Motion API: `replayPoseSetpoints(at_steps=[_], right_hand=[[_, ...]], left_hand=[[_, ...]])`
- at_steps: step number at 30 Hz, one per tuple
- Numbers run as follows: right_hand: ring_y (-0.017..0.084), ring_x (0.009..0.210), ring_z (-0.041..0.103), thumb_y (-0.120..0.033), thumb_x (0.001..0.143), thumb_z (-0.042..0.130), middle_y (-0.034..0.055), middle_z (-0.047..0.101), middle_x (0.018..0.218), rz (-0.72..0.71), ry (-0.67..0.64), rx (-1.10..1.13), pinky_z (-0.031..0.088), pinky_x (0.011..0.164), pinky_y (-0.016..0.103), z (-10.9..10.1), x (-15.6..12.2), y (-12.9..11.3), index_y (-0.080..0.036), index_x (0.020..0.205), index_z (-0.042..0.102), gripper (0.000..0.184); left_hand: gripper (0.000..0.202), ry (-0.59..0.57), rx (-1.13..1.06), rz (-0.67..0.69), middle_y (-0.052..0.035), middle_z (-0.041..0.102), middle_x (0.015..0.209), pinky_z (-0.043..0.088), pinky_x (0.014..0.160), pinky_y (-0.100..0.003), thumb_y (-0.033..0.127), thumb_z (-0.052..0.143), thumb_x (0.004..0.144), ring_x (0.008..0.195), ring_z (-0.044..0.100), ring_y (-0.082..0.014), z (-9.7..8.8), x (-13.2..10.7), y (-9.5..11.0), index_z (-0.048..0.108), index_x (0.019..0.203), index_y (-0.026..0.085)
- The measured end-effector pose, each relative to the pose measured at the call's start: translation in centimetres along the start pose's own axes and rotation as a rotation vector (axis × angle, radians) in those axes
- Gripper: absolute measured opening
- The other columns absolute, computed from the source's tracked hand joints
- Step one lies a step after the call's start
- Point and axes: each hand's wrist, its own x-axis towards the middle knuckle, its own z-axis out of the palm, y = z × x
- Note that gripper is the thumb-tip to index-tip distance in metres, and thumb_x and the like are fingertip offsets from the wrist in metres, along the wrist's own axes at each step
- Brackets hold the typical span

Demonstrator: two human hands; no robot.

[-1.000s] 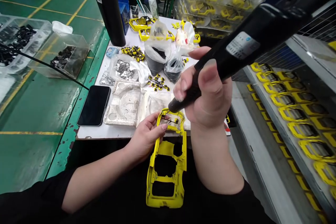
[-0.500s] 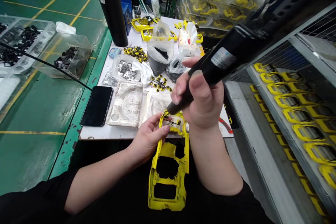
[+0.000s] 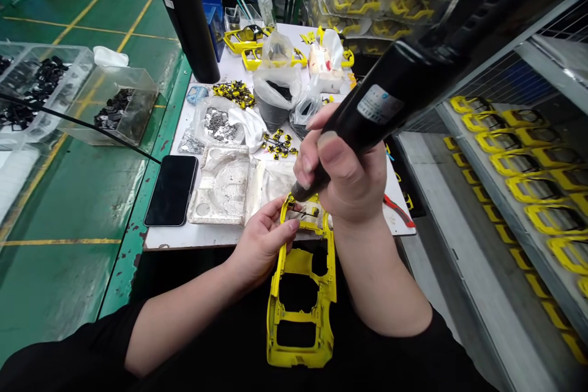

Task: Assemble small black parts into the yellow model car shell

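Observation:
My left hand [image 3: 261,245] holds a long yellow plastic frame [image 3: 301,312] by its upper end, with the fingertips at its side. My right hand [image 3: 349,177] grips a black pen-shaped rotary tool [image 3: 379,104]. The tool's tip [image 3: 294,194] rests at or just above the frame's top end, close to a thin black wire piece [image 3: 301,213]. My right hand hides part of that end. The frame's lower end hangs out over my dark lap, past the edge of the white worktable [image 3: 215,242].
Behind the frame lie a white foam mould [image 3: 220,187], a black phone [image 3: 171,190], plastic bags and small yellow-black parts. A black bottle [image 3: 188,24] and clear bins of black parts [image 3: 114,104] stand left. A wire rack of yellow frames [image 3: 528,190] fills the right, and red-handled pliers [image 3: 397,210] lie near it.
My view has drifted, shifting the table and frame rightward. The tool stands a little steeper, its tip still at the frame's top end. The red-handled pliers have come fully into view.

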Motion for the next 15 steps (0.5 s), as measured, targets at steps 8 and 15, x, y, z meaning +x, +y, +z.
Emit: replayPoseSetpoints(at_steps=[8, 15], right_hand=[[0.014, 0.048, 0.049, -0.052, 0.093, 0.095, -0.008, 0.059, 0.068, 0.032, -0.017, 0.046, 0.043, 0.043, 0.03, -0.4, 0.05, 0.11, -0.033, 0.104, 0.072, 0.032], [0.014, 0.05, 0.052, -0.052, 0.088, 0.1, -0.007, 0.06, 0.069, 0.026, 0.003, 0.041, 0.045, 0.045, 0.03, -0.23, 0.31, 0.16, -0.031, 0.098, 0.073, 0.036]], left_hand=[[0.071, 0.003, 0.009, -0.012, 0.0069, 0.055, 0.073, 0.034, 0.055, -0.021, 0.04, 0.102, 0.084, 0.06, 0.044, -0.0074, 0.0, 0.0, 0.05, 0.068, 0.142, 0.016], [0.073, -0.008, 0.033, -0.011, 0.0084, 0.053, 0.068, 0.035, 0.056, -0.022, 0.04, 0.101, 0.085, 0.059, 0.046, -0.0086, -0.07, 0.07, 0.13, 0.066, 0.145, 0.016]])
